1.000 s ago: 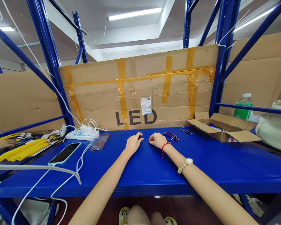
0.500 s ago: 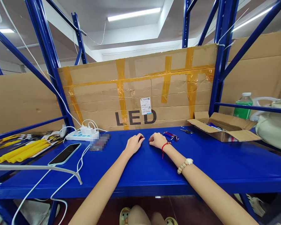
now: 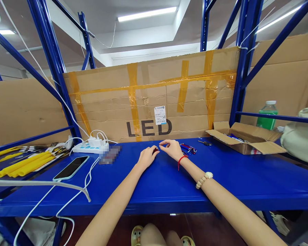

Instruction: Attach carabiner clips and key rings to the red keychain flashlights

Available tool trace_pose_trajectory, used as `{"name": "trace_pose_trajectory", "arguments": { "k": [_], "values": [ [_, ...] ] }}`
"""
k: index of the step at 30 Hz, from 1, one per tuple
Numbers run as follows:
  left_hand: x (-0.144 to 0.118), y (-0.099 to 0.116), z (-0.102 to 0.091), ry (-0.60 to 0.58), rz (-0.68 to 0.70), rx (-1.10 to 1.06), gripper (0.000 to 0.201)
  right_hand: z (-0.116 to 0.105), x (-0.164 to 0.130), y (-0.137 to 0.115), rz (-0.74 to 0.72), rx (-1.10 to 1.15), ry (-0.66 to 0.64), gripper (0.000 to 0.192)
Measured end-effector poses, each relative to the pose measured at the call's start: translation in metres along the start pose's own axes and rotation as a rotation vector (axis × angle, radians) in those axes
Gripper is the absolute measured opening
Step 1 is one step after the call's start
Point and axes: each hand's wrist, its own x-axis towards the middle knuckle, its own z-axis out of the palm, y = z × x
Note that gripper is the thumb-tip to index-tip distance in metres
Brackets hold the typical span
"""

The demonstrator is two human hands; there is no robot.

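Left hand [image 3: 146, 156] closed on a small red piece [image 3: 155, 149], seemingly a clip, right hand [image 3: 171, 147] pinching beside it; more clips [image 3: 188, 148] lie untouched further right.

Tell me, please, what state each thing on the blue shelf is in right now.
left hand: on the shelf, fingers closed on a small red item.
right hand: lifted, fingertips pinched together.
phone: flat, screen dark.
power strip: chargers plugged in.
cardboard box: flaps open.
green bottle: upright, capped.
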Motion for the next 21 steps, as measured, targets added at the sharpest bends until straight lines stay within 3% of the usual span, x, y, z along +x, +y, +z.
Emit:
{"name": "trace_pose_trajectory", "arguments": {
  "k": [5, 13, 17, 21],
  "values": [
    [0.000, 0.000, 0.000, -0.002, -0.011, 0.008, 0.019, 0.008, 0.002, 0.005, -0.115, 0.088, -0.021, 0.016],
    [-0.001, 0.001, 0.000, 0.012, -0.029, -0.012, 0.018, 0.006, -0.002, 0.002, -0.150, 0.036, -0.065, 0.016],
    [0.000, 0.000, -0.001, 0.042, -0.061, -0.025, 0.018, 0.000, -0.003, -0.002, -0.054, -0.067, -0.031, 0.019],
    [0.000, -0.001, 0.000, 0.080, -0.103, -0.047, 0.020, -0.011, 0.001, 0.008, 0.151, -0.221, 0.001, 0.018]
  ]
}}
